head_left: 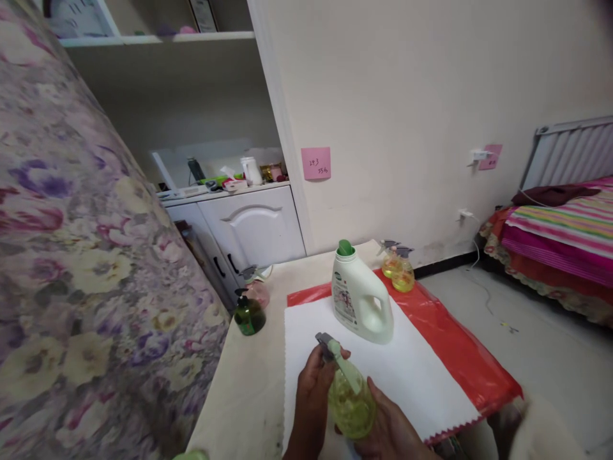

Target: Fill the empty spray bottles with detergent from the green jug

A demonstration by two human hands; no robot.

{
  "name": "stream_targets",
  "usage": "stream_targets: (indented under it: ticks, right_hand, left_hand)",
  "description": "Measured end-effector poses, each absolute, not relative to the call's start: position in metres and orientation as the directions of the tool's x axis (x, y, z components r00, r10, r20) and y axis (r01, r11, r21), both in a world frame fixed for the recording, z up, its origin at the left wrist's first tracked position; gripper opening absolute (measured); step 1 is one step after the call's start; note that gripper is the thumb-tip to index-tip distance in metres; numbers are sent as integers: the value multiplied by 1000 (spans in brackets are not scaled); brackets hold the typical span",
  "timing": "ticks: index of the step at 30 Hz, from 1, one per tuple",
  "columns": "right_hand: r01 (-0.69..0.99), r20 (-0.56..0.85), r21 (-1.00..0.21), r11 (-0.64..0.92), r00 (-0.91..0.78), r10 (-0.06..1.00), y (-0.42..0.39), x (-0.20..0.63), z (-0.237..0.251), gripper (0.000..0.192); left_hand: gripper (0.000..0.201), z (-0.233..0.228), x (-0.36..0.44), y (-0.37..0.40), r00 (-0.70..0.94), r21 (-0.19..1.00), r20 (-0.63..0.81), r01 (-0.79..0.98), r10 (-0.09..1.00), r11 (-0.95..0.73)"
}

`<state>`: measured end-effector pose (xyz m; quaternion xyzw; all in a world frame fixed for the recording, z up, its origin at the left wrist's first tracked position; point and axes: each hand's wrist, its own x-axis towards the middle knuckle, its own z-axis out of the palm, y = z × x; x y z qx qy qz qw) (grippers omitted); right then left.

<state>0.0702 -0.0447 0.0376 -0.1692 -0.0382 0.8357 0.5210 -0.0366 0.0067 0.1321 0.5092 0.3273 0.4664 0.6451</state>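
Observation:
A spray bottle [352, 406] of clear yellowish plastic, with a grey and pale green trigger head, is held between my hands over the table. My left hand [313, 380] has its fingers closed around the neck and spray head. Around the lower body, on the right side, curl the fingers of my right hand [385, 415]. Just beyond them a large pale green detergent jug [361, 300] stands upright on a white sheet [416, 358]; something green sits in its mouth. Part of the spray bottle's body is hidden by my fingers.
Two yellow spray bottles [402, 275] stand at the table's back right on red plastic [454, 345]. A dark green pump bottle [249, 314] and a pink spray bottle [258, 291] stand at the left. A floral curtain [96, 255] hangs beside the table; a bed [560, 230] is far right.

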Motion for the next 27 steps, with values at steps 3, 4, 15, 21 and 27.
stream_targets:
  ticks: [3,4,15,21,27]
  right_hand:
    - [-860,-233,-220,-460,-412,881,-45,72,40,55]
    - [-865,-219,-227,-447,-402,889,-45,73,40,55]
    - [-614,-121,-771,-168,-117,986,-43,95,29,68]
    - [-369,218,-912,179,-66,974,-45,122,58,75]
    - [-431,252,-881,198,-72,965,-47,119,65,102]
  left_hand:
    - [35,133,-36,7,312,977,37,-212,950,31]
    - [39,130,-36,8,309,979,44,-202,950,21]
    - [69,87,-23,22,383,980,154,-176,911,-91]
    - [67,93,-27,19,540,981,195,-103,819,-166]
    - [68,98,-24,16,694,978,204,-118,690,-170]
